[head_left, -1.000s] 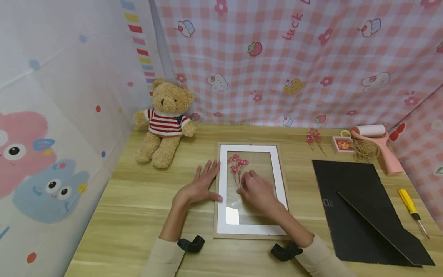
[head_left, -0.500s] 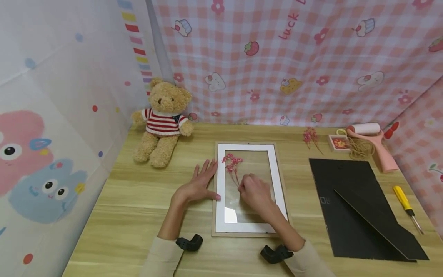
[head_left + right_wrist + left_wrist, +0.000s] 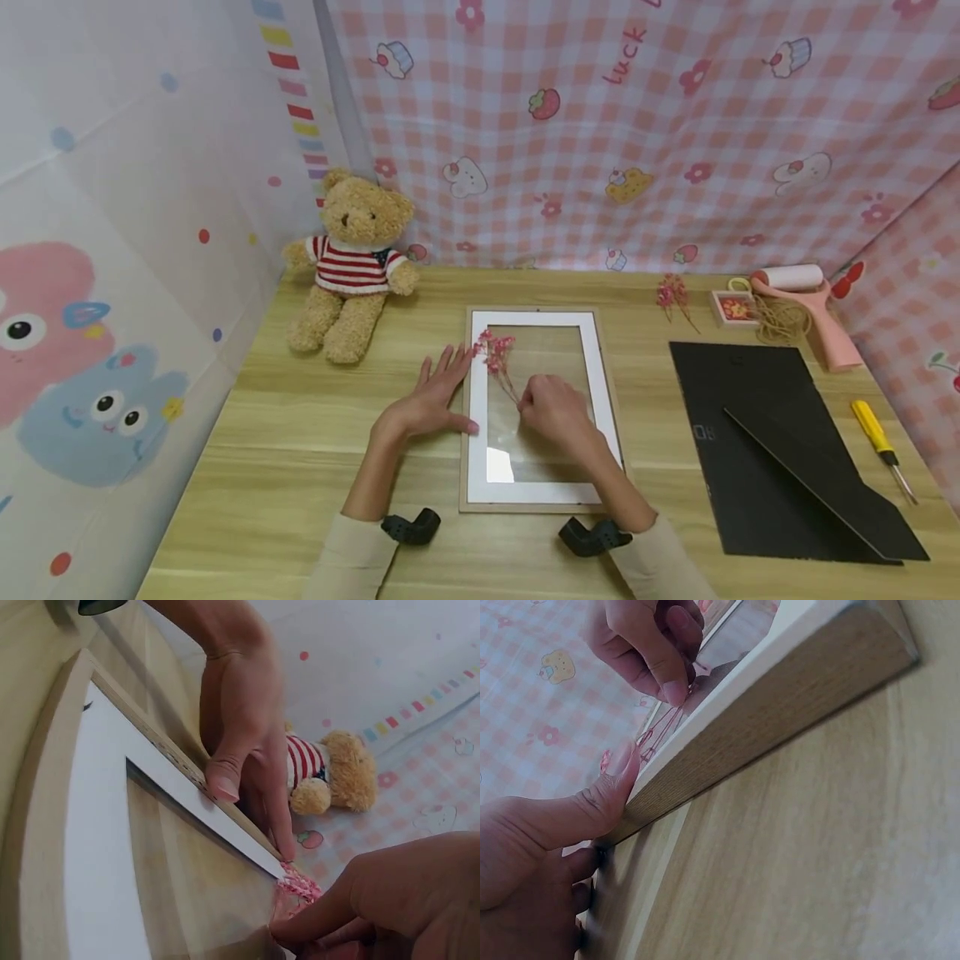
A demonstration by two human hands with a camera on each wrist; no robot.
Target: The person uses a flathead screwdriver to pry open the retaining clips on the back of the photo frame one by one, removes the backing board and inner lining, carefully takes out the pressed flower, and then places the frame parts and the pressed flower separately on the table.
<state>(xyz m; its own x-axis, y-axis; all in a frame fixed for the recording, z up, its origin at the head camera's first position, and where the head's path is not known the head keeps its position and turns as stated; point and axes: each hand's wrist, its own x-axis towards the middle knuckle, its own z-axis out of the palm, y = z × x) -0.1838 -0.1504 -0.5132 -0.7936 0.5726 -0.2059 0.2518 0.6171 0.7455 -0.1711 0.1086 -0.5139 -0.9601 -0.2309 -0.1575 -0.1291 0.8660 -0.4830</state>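
Observation:
A picture frame [image 3: 525, 507] with a light wood border, a white mat [image 3: 589, 367] and a clear pane lies on the table in the head view. My left hand [image 3: 426, 407] rests along its left border, fingers spread and the thumb over the edge. In the left wrist view the left thumb [image 3: 604, 799] presses the frame's side [image 3: 765, 712]. My right hand [image 3: 558, 414], above the pane, pinches the thin stems of a pink dried flower sprig [image 3: 495, 350]. The sprig's blossoms [image 3: 298, 887] reach over the mat's upper left part. The right fingertips partly hide the stem ends.
A teddy bear [image 3: 356, 250] sits at the back left. At right lie a black backing board [image 3: 720, 467] with a raised stand flap, a yellow screwdriver [image 3: 872, 427], a pink lint roller [image 3: 836, 337], twine [image 3: 782, 321], a small box [image 3: 735, 310] and another pink sprig [image 3: 675, 296].
The sprig's blossoms have shifted left, from over the pane onto the mat, and its stems now slant more. My left hand stays on the frame's border.

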